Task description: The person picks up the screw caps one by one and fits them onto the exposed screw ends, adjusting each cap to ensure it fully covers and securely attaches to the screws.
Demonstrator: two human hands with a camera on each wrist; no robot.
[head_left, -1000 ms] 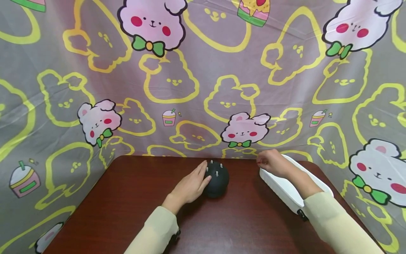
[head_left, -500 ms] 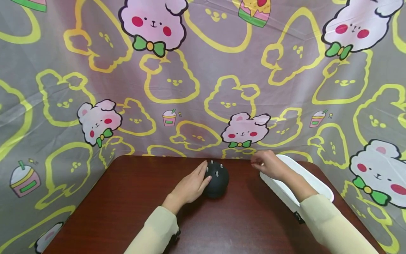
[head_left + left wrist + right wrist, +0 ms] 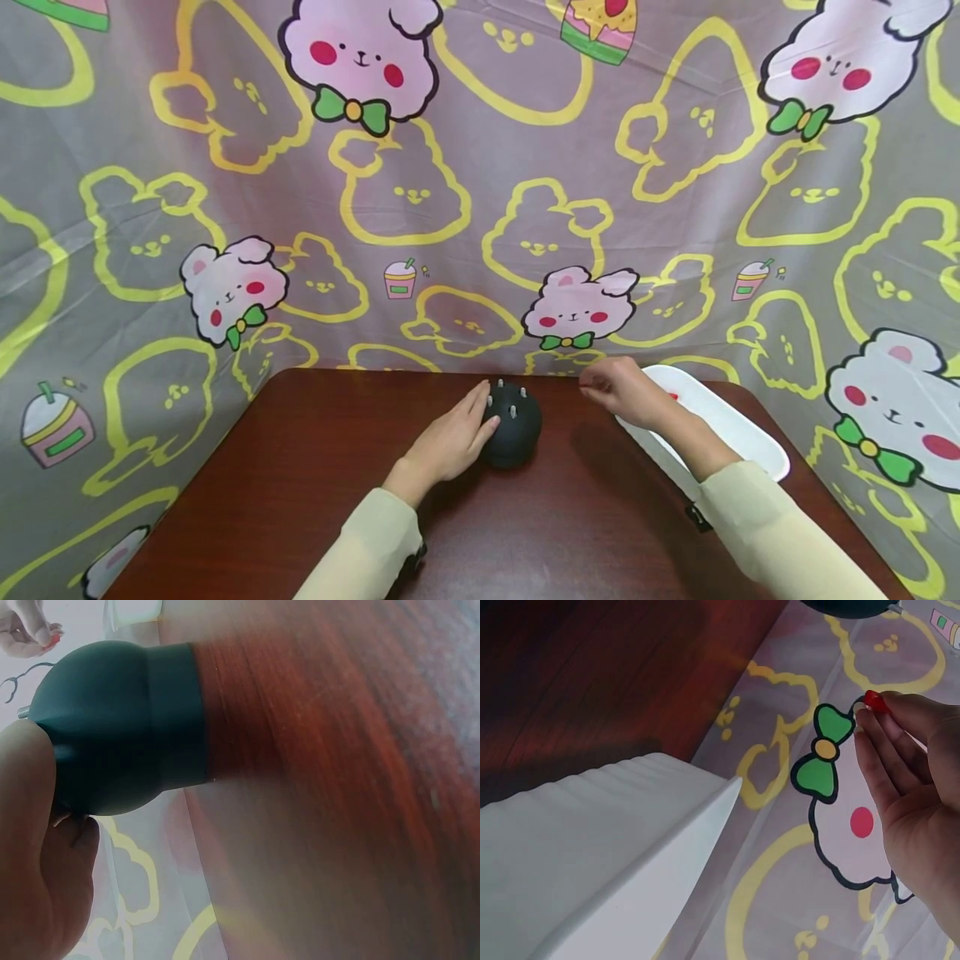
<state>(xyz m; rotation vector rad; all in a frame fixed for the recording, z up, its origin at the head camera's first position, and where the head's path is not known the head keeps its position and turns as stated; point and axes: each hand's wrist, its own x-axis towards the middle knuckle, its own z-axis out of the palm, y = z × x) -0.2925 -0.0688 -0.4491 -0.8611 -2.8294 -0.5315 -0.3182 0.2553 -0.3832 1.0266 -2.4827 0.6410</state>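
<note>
A: Hands first. What has the left hand (image 3: pixel 448 439) got?

B: Its grip is loose, fingers nearly straight, resting against the side of the dark round holder (image 3: pixel 512 422). The holder stands on the brown surface (image 3: pixel 300 467), near the back edge, with small pale pegs sticking up from its top.

A: And the right hand (image 3: pixel 622 390)?

B: Its grip is closed to a pinch: fingertips (image 3: pixel 870 712) hold a small red piece (image 3: pixel 876 700). The hand hangs above the surface, between the holder and the white tray (image 3: pixel 738 429), touching neither.

A: Behind them?

B: A grey curtain (image 3: pixel 480 208) printed with pink bears and yellow outlines.
</note>
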